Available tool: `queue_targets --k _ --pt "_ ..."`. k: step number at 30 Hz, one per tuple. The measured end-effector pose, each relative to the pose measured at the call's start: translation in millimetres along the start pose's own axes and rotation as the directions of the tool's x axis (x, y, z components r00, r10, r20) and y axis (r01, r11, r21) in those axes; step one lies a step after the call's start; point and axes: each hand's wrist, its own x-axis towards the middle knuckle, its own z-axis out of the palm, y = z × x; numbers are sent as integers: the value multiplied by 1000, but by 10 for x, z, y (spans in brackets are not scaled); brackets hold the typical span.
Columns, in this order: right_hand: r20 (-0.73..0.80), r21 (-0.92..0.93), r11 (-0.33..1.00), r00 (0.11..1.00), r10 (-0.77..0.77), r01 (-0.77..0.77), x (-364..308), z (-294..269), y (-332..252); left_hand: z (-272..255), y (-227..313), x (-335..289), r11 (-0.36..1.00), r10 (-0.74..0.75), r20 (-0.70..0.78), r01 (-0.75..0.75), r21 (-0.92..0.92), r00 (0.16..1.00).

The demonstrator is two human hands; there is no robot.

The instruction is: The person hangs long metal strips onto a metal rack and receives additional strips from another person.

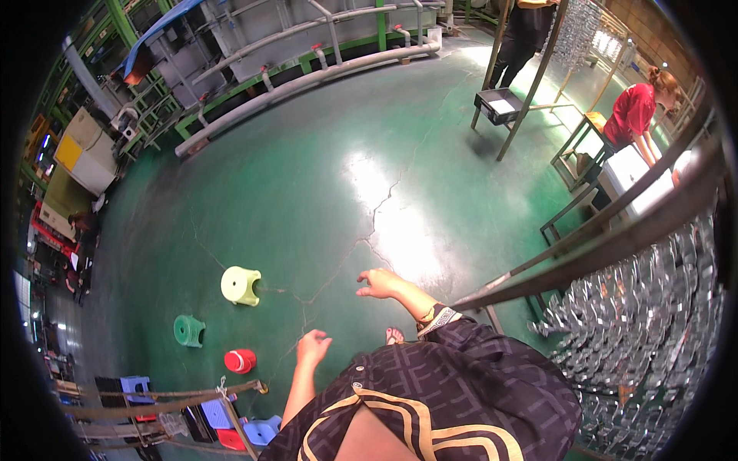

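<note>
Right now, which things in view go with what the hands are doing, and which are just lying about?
With the hands:
- left hand, empty, fingers loosely curled
- right hand, empty, held out over the green floor
- rack of shiny metal parts, beside the right arm

Lying about:
- pale yellow stool
- green stool
- red stool
- stacked stools

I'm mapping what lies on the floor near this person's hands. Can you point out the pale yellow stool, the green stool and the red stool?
Pale yellow plastic stool (241,285), head view, on its tipped side wall.
Green plastic stool (188,330), head view, on its round body.
Red plastic stool (240,360), head view, on its red side.
</note>
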Motion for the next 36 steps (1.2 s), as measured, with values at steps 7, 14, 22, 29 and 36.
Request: queue_targets --k 7,14,22,29,36 --pt "-64 100 977 979 194 -187 1211 -576 792 -437 -778 1656 951 -269 102 281 -131 958" --pt "-70 148 765 765 640 -626 1507 -1057 1783 -1608 801 4280 987 138 75 -131 -93 988" --pt "-167 561 517 523 836 -646 1964 -2073 2294 -2283 4002 6216 774 625 1 -619 -138 781" --pt "-416 614 637 495 763 -466 2607 -3613 3316 -2338 6269 6862 634 760 0 -740 -224 650" --pt "-811 461 857 284 512 -230 3574 -5955 3575 -2712 8106 7812 454 874 -74 -862 -227 480"
